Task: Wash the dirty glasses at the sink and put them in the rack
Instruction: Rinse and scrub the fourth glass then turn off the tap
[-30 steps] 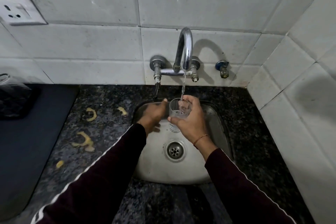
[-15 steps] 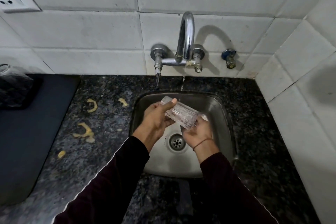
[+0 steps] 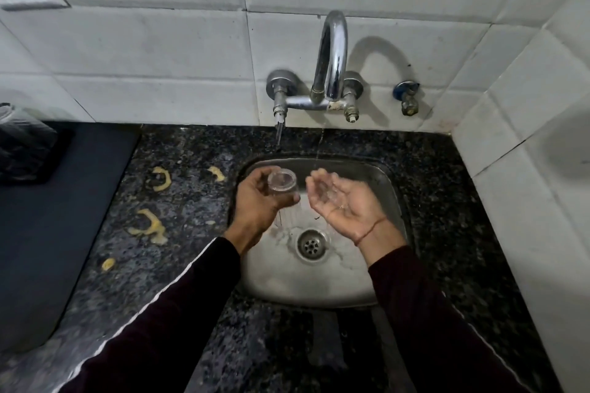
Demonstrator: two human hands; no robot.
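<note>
A clear drinking glass [image 3: 282, 183] is held upside down over the steel sink [image 3: 376, 284], its base facing up, water dripping from its mouth. My left hand [image 3: 258, 204] grips it round the side. My right hand [image 3: 341, 202] is beside it, palm up and cupped, catching the thin stream that falls from the chrome faucet [image 3: 332, 57]. It holds nothing. The two hands are a little apart above the drain [image 3: 311, 245].
Dark speckled granite counter [image 3: 198, 207] surrounds the sink, with yellow peel scraps [image 3: 150, 226] on its left. A dark mat [image 3: 48, 217] lies at the far left with a black object [image 3: 22, 143] on it. White tiled walls stand behind and to the right.
The glass lay tilted between both hands half a second ago. Now my left hand alone holds it inverted, and my right hand has let go and opened under the stream.
</note>
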